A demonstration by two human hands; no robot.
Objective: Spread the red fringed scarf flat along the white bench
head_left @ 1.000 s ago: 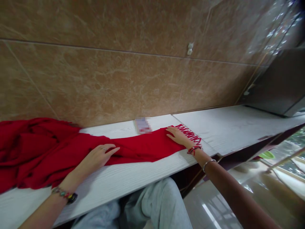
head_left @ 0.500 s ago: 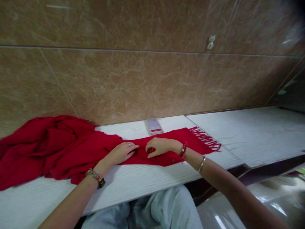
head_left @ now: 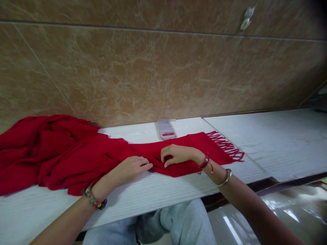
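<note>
A long red scarf with a fringed right end lies along the white bench top, its left part heaped in loose folds. My left hand, with a ring and a beaded bracelet, is at the scarf's near edge, fingers bent over the cloth and closed on it. To its right, my right hand curls down onto the scarf, thumb and fingertips drawn toward each other on the fabric. It wears a red cord and a silver bangle. The cloth between the hands is creased. Some fingertips are hidden.
A phone with a lit screen lies beyond the scarf, close to the brown marbled wall. The white bench top stretches right past a seam. My knees are under its front edge. A white fitting sits on the wall.
My left hand has shifted slightly toward me, and the near edge of the scarf is bunched beside it. My right hand stays curled on the cloth. The view has tilted down a little.
</note>
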